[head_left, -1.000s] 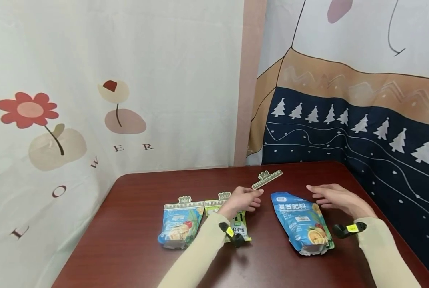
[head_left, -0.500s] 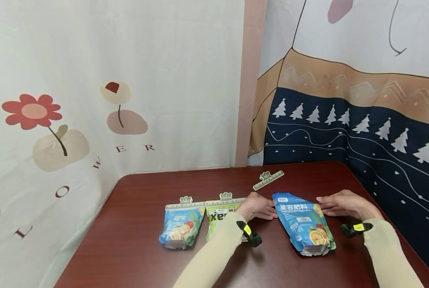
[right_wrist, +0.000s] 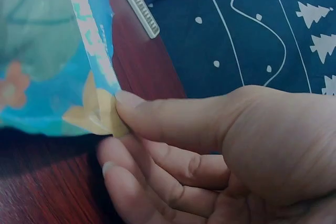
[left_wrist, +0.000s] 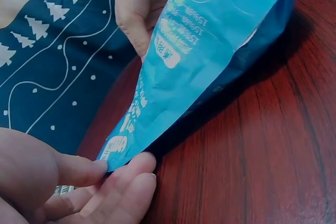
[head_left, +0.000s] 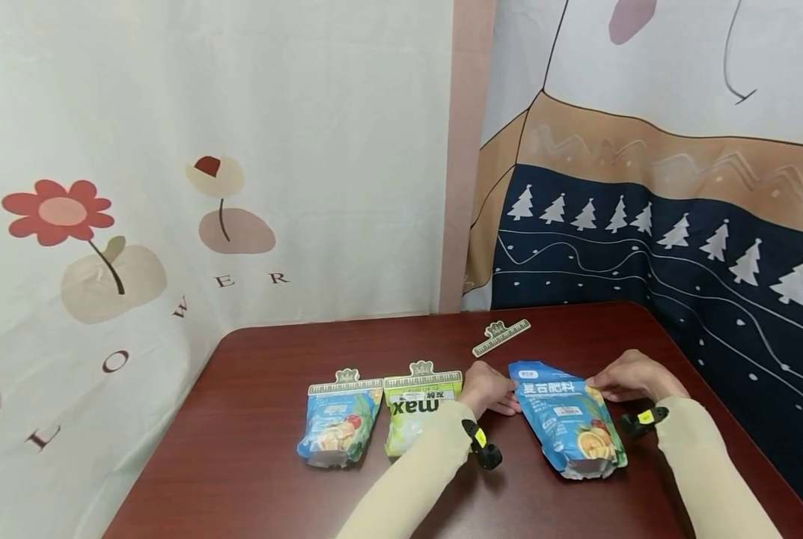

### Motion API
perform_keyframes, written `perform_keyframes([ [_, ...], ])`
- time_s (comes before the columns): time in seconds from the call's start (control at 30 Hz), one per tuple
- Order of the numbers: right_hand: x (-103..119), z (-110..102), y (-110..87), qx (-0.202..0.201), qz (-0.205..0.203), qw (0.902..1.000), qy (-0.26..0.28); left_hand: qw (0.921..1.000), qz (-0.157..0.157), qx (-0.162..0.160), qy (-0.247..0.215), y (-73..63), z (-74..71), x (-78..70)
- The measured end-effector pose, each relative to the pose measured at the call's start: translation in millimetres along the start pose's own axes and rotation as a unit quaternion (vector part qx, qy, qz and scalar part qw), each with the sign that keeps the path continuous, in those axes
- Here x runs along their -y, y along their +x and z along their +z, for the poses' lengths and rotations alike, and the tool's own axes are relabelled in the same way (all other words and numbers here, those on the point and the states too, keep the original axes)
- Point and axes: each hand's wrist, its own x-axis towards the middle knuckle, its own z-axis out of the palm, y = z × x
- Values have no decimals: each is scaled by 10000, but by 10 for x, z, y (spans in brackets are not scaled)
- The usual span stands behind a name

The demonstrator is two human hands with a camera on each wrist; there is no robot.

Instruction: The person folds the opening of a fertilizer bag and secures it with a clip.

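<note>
A blue pouch (head_left: pixel 566 423) with fruit pictures lies on the table between both hands. My left hand (head_left: pixel 489 389) pinches its upper left corner; in the left wrist view the thumb (left_wrist: pixel 79 170) and fingertips meet on the pouch's edge (left_wrist: pixel 118 153). At the upper right corner, my right hand (head_left: pixel 633 378) grips the pouch between thumb and fingers, with the thumb (right_wrist: pixel 173 121) on top in the right wrist view. A pale clip (head_left: pixel 501 337) with a ruler-like bar lies behind the pouch, apart from it.
To the left lie a smaller blue pouch (head_left: pixel 339 427) and a green pouch (head_left: pixel 408 415), each with a similar clip along its top. My left forearm partly covers the green one. The dark red table (head_left: pixel 239 449) meets patterned curtains (head_left: pixel 347 187) behind and at the right.
My left hand has moved right, from above the green pouch to the larger blue pouch's corner. The right hand has come down and closed on its other corner. The pouch stays in place.
</note>
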Motion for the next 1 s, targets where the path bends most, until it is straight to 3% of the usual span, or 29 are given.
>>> perform_keyframes([
  [0.27,-17,28,33,-213,35,9997,117,9995,52,-296,54,-24,19,-36],
  [0.5,-96,49,72,-321,-162,9991,-222,9993,126,-340,72,-37,22,-17],
  [0.73,-152,45,18,-293,-507,9976,-376,9975,505,-458,187,-43,37,38],
  [1.0,-137,88,-44,-479,-900,9948,18,9926,1012,-635,237,-54,23,28],
])
